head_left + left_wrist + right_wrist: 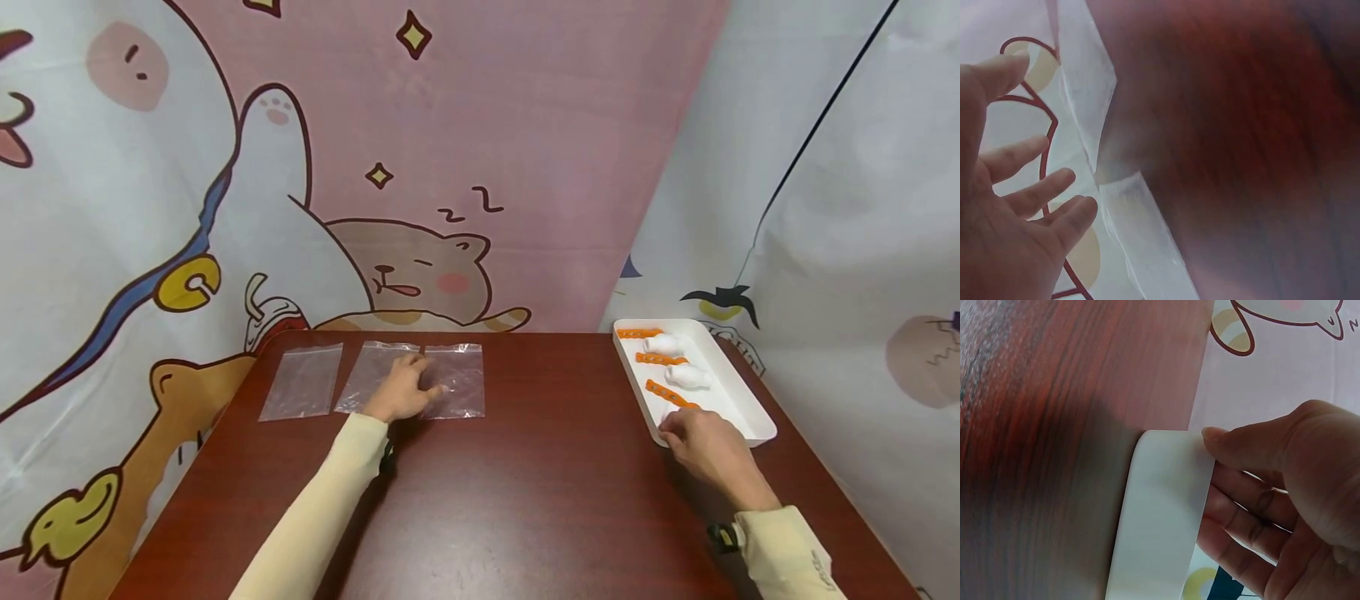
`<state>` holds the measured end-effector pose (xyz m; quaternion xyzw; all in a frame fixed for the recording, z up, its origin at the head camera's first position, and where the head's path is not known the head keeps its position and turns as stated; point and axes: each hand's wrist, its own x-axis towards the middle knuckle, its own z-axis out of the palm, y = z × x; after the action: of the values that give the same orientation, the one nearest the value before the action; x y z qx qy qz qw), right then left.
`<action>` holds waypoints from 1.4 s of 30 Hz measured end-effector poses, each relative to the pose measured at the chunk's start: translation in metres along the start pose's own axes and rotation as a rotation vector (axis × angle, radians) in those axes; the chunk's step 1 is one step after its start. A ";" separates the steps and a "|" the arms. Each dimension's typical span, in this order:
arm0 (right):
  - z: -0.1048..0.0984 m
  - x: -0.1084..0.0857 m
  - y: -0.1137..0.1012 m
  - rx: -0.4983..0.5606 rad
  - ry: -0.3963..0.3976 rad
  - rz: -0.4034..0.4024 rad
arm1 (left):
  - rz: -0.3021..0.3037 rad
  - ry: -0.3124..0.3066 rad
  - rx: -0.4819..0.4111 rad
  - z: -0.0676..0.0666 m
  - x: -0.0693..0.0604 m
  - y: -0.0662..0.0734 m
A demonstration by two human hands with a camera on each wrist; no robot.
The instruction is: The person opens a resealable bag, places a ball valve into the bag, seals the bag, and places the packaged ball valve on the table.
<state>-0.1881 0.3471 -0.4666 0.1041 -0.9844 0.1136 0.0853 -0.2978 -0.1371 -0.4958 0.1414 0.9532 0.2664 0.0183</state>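
Clear plastic bags [302,382] lay far left in the head view, two under the left hand [403,390]; orange strips [662,359] and white pieces [687,377] sat in the tray [727,385], beyond the right hand [708,447]. The left wrist view showed spread, empty fingers. The right wrist view had fingers curled past the tray's rim, their hold unclear.

head: bright, fairly even | soft glare low on table [495,542], glints on bags [302,382], soft shadows beside arms [315,508] | left wrist: dim, hazy, table blurred | right wrist: dimmer than head view, pale sheen upper left, faint shadow on tray [1160,512], table grain sharper
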 end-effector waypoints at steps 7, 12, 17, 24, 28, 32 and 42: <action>-0.001 0.001 -0.001 0.003 -0.008 0.028 | 0.100 -0.039 0.097 0.013 0.010 0.002; 0.000 0.001 -0.001 0.006 -0.005 0.032 | 0.112 -0.094 0.115 0.021 0.009 0.004; 0.000 0.001 -0.001 0.011 -0.010 0.041 | 0.110 -0.103 0.115 0.023 0.006 0.008; 0.001 0.000 -0.002 0.015 -0.006 0.054 | 0.110 -0.112 0.106 0.024 -0.003 0.017; 0.002 0.000 -0.002 0.015 0.001 0.060 | 0.111 -0.127 0.118 0.026 -0.009 0.021; 0.003 0.000 -0.002 0.016 -0.002 0.067 | 0.104 -0.143 0.124 0.027 -0.019 0.026; 0.003 0.000 -0.002 0.023 -0.002 0.070 | 0.135 -0.148 0.132 0.030 -0.034 0.034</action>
<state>-0.1881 0.3446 -0.4688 0.0705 -0.9861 0.1277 0.0792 -0.2531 -0.1036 -0.5055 0.2255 0.9530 0.1927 0.0614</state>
